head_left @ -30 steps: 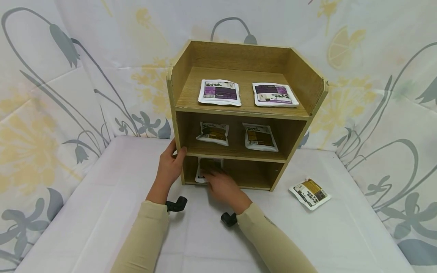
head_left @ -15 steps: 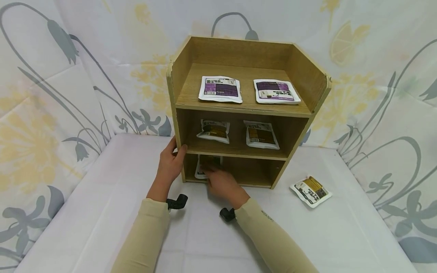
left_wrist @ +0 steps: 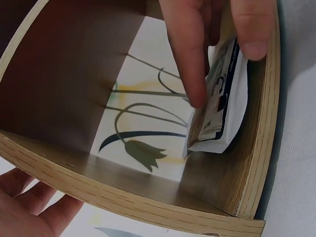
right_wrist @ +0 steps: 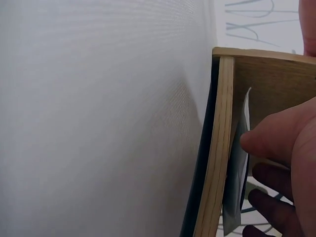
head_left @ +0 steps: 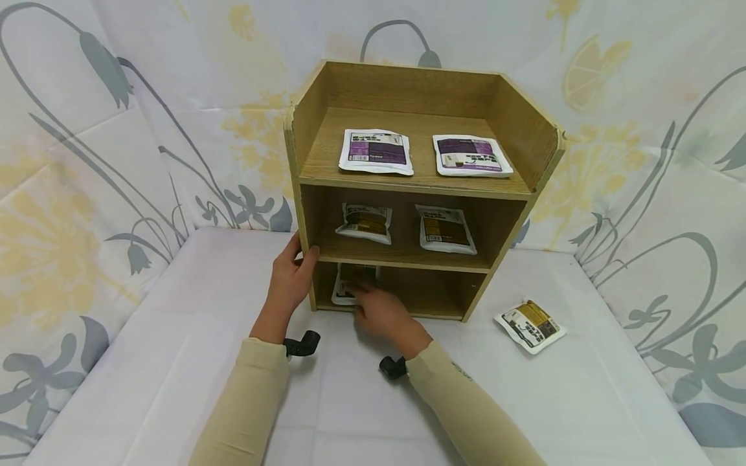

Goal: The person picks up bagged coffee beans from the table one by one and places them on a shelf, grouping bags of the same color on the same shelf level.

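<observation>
A wooden shelf unit (head_left: 408,118) stands on the white-covered table with three levels. My left hand (head_left: 293,275) grips its left side panel, the thumb at the front edge and the fingers along the outside, as the left wrist view also shows. My right hand (head_left: 383,315) reaches into the bottom level. Its extended fingers and thumb touch the upper face of a flat white pouch (left_wrist: 232,106) lying at the left there. In the head view the fingers partly cover that pouch; in the right wrist view the thumb (right_wrist: 256,143) rests at its edge.
Two purple-labelled pouches, left (head_left: 375,152) and right (head_left: 472,156), lie on the top level. Two brown-labelled ones, left (head_left: 366,223) and right (head_left: 445,230), are on the middle level. Another pouch (head_left: 530,326) lies on the table right of the unit. Patterned cloth (head_left: 175,65) hangs behind.
The right hand shifts slightly on the bottom-level pouch. The left hand stays on the side panel. The head view tilts slightly; the other pouches stay in place.
</observation>
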Demonstrator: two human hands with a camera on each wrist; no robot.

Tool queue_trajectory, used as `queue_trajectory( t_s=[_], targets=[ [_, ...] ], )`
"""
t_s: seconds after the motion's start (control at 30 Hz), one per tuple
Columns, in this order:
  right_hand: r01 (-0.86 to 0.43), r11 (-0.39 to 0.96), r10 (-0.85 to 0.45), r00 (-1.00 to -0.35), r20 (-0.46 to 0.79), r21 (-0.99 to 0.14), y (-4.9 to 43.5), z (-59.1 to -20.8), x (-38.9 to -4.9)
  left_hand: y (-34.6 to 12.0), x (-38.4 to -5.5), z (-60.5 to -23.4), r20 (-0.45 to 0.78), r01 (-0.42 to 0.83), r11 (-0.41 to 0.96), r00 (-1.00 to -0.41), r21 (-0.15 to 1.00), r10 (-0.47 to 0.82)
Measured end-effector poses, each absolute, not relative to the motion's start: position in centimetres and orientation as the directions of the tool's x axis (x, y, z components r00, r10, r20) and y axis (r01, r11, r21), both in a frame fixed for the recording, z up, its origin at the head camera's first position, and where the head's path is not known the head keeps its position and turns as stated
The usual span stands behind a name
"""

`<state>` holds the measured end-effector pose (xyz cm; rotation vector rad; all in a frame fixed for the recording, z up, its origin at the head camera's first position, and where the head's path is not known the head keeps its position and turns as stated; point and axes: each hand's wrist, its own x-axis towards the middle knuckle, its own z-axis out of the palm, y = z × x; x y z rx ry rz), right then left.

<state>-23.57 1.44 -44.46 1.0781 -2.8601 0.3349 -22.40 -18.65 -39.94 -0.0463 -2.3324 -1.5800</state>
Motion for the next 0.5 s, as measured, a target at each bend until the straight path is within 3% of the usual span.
queue_trajectory(
  t_s=[0.5],
  targets=[
    [-0.661,0.707,-0.637,-0.75,0.18,-0.25,4.0,-43.6,-22.3,-18.6,-22.5,-40.1,0.286,0.207,0.389,-0.946,0.898,-0.155]
  ],
)
